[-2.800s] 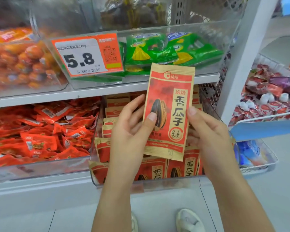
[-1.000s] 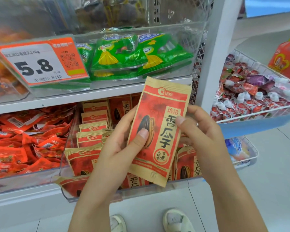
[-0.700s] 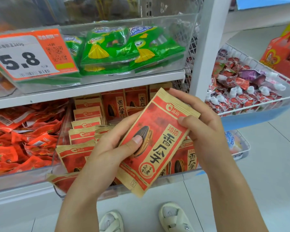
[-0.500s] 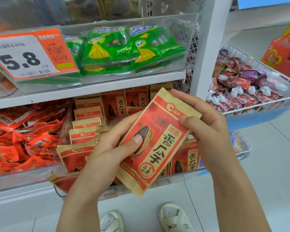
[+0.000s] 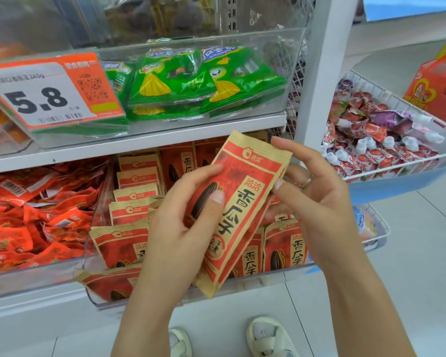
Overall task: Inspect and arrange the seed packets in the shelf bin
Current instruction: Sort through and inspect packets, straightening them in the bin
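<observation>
Seed packet (image 5: 245, 202), red and tan, tilted, held in front of the clear shelf bin (image 5: 255, 282) of matching packets, left hand (image 5: 180, 228) gripping its left edge, right hand (image 5: 317, 199) pinching its right edge.

A single head-worn camera looks forward and steeply down at close range, facing a white shelf unit (image 5: 327, 73) square-on. The clear shelf bin (image 5: 242, 287) sits at centre frame, just below eye line, near enough that both forearms enter from the bottom edge. The wide lens bows the shelf edges; the floor (image 5: 422, 266) shows lower right.
</observation>
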`<state>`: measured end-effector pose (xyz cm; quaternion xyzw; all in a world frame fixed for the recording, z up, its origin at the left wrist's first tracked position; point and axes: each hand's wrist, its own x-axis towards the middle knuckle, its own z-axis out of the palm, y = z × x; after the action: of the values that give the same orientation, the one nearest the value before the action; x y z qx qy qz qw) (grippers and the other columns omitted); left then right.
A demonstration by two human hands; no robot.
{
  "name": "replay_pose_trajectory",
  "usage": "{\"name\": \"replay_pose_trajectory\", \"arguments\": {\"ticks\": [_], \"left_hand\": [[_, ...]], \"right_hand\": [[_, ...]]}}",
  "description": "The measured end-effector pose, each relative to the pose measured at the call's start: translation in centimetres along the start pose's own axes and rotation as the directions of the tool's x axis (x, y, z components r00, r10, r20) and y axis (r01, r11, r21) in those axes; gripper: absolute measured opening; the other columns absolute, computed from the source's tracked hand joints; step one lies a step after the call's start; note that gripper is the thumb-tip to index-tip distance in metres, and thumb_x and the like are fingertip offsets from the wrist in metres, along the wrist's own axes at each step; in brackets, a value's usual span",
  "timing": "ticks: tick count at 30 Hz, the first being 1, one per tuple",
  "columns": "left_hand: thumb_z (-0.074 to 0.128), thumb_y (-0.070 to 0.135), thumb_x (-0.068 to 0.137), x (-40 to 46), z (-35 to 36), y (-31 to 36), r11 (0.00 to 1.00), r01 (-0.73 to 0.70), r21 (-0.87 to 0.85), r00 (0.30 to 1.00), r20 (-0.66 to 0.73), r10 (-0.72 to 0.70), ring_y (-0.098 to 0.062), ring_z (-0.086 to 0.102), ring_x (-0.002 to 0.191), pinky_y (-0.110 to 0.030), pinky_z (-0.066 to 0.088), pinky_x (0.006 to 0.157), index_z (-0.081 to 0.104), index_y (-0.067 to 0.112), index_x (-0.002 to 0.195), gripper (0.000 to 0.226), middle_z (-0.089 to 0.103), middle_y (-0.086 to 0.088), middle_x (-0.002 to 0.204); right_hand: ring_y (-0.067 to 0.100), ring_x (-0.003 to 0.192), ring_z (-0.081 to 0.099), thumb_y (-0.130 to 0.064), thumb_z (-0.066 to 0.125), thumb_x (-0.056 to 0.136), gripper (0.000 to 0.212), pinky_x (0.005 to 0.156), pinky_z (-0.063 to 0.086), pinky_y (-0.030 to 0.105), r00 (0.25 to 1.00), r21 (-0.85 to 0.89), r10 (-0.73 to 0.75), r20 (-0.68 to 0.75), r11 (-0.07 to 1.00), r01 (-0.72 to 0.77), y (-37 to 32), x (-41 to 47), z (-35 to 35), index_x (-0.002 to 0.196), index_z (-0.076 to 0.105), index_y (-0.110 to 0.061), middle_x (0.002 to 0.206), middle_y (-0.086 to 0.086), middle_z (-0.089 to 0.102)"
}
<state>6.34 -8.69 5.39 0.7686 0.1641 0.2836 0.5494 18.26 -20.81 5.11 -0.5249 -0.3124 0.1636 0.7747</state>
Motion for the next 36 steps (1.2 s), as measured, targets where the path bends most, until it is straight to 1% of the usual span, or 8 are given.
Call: {"name": "replay_pose_trajectory", "arguments": {"ticks": [4,7,15,20,26,31,34,36], "left_hand": [[0.066,0.068,0.065,0.2,0.7,0.8,0.991,0.075,0.11,0.997,-0.039,-0.071,-0.002,0.066,0.09,-0.034,0.058,0.071,0.05,0.048,0.104,0.047,0.063,0.02,0.105],[0.068,0.075,0.053,0.6,0.7,1.6,0.978,0.076,0.196,0.994,-0.097,-0.058,-0.007,0.065,0.087,-0.043,0.057,0.072,0.045,0.044,0.095,0.057,0.064,0.014,0.103],[0.066,0.065,0.063,1.0,0.0,2.2,0.994,0.068,0.08,0.989,-0.137,-0.057,-0.014,0.067,0.081,-0.041,0.058,0.072,0.056,0.029,0.084,0.043,0.069,0.008,0.09],[0.07,0.046,0.077,1.1,-0.4,2.3,0.991,0.116,-0.064,0.988,-0.097,-0.122,-0.01,0.067,0.071,-0.021,0.05,0.055,0.06,0.024,0.082,0.024,0.07,0.004,0.085],[0.072,0.047,0.078,0.9,-0.5,2.5,0.992,0.08,-0.102,0.989,-0.117,-0.092,-0.006,0.064,0.07,-0.016,0.047,0.054,0.06,0.021,0.082,0.029,0.069,0.005,0.082],[0.071,0.045,0.071,1.2,-0.9,2.7,0.943,0.003,-0.332,0.933,-0.339,-0.122,-0.005,0.057,0.065,-0.019,0.046,0.06,0.063,0.023,0.077,0.024,0.063,0.01,0.071],[0.072,0.046,0.066,1.4,-1.8,3.4,0.919,0.027,-0.394,0.911,-0.369,-0.185,-0.01,0.054,0.07,-0.026,0.043,0.065,0.062,0.026,0.077,0.025,0.06,0.006,0.075],[0.075,0.043,0.068,1.2,-2.1,3.9,0.9,0.072,-0.43,0.921,-0.316,-0.225,-0.012,0.054,0.074,-0.024,0.043,0.066,0.06,0.018,0.089,0.036,0.059,0.0,0.082]], "right_hand": [[0.008,0.072,0.068,-0.003,0.058,0.082,0.041,0.06,0.058,0.027,0.999,-0.023,-0.033,-0.043,0.999,0.032,0.0,-0.3,0.9,0.118,0.06,-0.022,0.093,-0.005,0.075],[0.012,0.073,0.069,-0.002,0.059,0.081,0.044,0.066,0.058,0.029,0.998,-0.027,-0.067,-0.022,0.997,0.066,-0.2,-0.6,1.6,0.119,0.06,-0.025,0.099,-0.001,0.075],[0.016,0.083,0.073,-0.006,0.065,0.081,0.049,0.075,0.06,0.033,0.998,0.01,-0.057,0.001,0.998,0.057,-0.5,-0.8,2.6,0.124,0.06,-0.03,0.101,0.003,0.076],[0.014,0.081,0.074,-0.007,0.069,0.084,0.044,0.068,0.06,0.03,0.999,0.019,-0.043,0.024,0.999,0.042,-0.6,-0.7,3.1,0.122,0.061,-0.028,0.1,0.0,0.076],[0.007,0.086,0.072,-0.011,0.071,0.083,0.049,0.072,0.056,0.022,0.999,0.036,-0.047,0.025,0.998,0.046,-0.5,-0.7,3.7,0.126,0.057,-0.028,0.098,-0.002,0.076],[0.007,0.112,0.064,-0.046,0.077,0.066,0.052,0.091,0.056,0.034,0.951,-0.186,0.148,0.271,0.978,-0.099,1.0,-1.0,3.4,0.115,0.059,-0.045,0.123,-0.011,0.066],[0.008,0.122,0.058,-0.061,0.082,0.059,0.049,0.1,0.051,0.037,0.873,-0.211,0.27,0.406,0.957,-0.198,1.7,-1.1,3.7,0.098,0.065,-0.035,0.121,-0.011,0.066],[0.007,0.113,0.063,-0.065,0.082,0.057,0.055,0.093,0.052,0.028,0.851,-0.185,0.283,0.442,0.957,-0.222,1.7,-1.0,3.8,0.092,0.065,-0.025,0.107,-0.016,0.07]]}}
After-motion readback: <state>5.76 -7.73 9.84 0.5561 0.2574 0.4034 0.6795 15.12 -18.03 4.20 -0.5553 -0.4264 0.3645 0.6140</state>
